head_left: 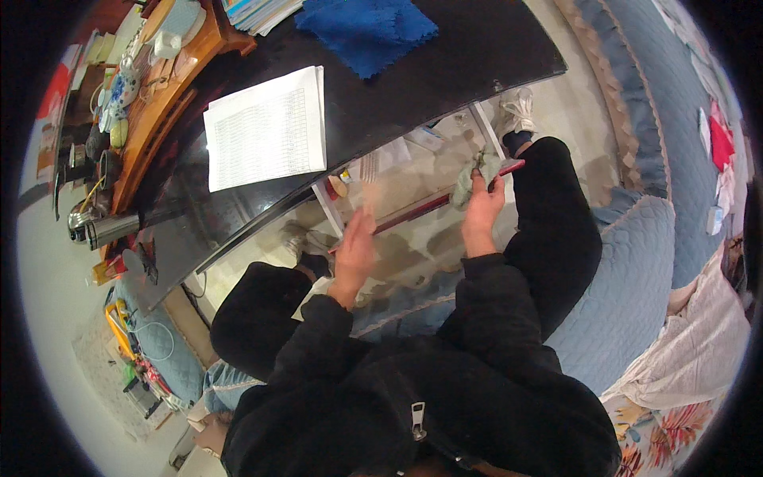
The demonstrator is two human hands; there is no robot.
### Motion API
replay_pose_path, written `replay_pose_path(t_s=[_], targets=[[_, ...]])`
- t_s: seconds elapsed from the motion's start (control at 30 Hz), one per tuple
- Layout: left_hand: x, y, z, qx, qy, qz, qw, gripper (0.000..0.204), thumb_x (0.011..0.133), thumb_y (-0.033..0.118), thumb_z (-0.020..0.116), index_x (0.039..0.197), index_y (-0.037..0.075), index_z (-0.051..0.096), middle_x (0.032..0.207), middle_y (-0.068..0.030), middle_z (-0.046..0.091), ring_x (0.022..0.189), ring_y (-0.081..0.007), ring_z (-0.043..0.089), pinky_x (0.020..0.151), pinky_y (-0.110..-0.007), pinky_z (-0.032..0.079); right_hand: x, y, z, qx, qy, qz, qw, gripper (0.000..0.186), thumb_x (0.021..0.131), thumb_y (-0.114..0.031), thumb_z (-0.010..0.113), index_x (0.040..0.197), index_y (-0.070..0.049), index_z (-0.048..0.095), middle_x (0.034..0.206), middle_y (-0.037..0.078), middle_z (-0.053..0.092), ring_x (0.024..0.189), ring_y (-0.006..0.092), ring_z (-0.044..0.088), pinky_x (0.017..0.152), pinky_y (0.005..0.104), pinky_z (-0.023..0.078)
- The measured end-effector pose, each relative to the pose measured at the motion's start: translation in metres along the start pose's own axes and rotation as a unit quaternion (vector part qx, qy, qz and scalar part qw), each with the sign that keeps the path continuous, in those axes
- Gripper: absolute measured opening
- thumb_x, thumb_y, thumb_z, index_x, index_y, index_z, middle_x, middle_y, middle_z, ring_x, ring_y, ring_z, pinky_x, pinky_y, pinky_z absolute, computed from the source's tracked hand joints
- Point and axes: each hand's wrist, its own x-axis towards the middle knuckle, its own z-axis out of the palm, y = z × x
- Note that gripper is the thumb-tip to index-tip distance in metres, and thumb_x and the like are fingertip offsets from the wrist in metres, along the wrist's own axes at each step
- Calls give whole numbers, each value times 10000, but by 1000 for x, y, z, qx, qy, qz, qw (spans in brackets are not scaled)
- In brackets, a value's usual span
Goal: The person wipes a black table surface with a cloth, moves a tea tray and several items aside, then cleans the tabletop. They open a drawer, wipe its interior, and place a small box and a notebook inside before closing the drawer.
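Grey-green cloth [475, 176] bunched in the clenched right hand [482, 208] presses a long red rod [421, 208] below the black table [445, 71], the left hand [355, 250] gripping the rod's near end.

The left hand [355, 253] is blurry, so its fingers cannot be told apart, and it covers part of the long red stick [421, 208]. The right hand [482, 208] and the grey cloth [477, 173] hide the stick's far end toward 2 o'clock. The blue cloth [367, 25] at 12 o'clock is cut off by the top edge, and the print on the white paper [267, 127] is too small to read.
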Motion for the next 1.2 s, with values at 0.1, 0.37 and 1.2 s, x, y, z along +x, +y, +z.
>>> replay_pose_path(t_s=[0.1, 0.37, 1.2], targets=[[12, -20, 5, 30, -7, -69, 997, 339, 936, 14, 563, 1274, 24, 580, 1353, -181, 552, 1151, -376, 607, 927, -419, 541, 1, -12, 6, 66, -37, 81, 994, 287, 943, -111, 640, 1198, -1, 569, 1112, 58, 632, 986, 157, 595, 843, 322, 484], [22, -35, 42, 23, 53, -138, 989, 288, 956, 58, 592, 1240, 18, 612, 1307, -159, 580, 1129, -358, 622, 903, -412, 551, 20, 8, 34, 84, -13, 255, 963, 316, 970, -91, 552, 1274, -8, 525, 1189, 77, 608, 1074, 214, 604, 923, 375, 490], [-34, -56, 35, 69, -15, -311, 948, 673, 877, 186, 648, 1453, -16, 365, 1282, -261, 543, 1182, -446, 510, 949, -513, 434, 72, 88, 50, -771, -162, -230, 571, 300, 832, -162, 585, 1094, -16, 598, 1082, 160, 634, 1043, 317, 604, 830, 466, 524]])
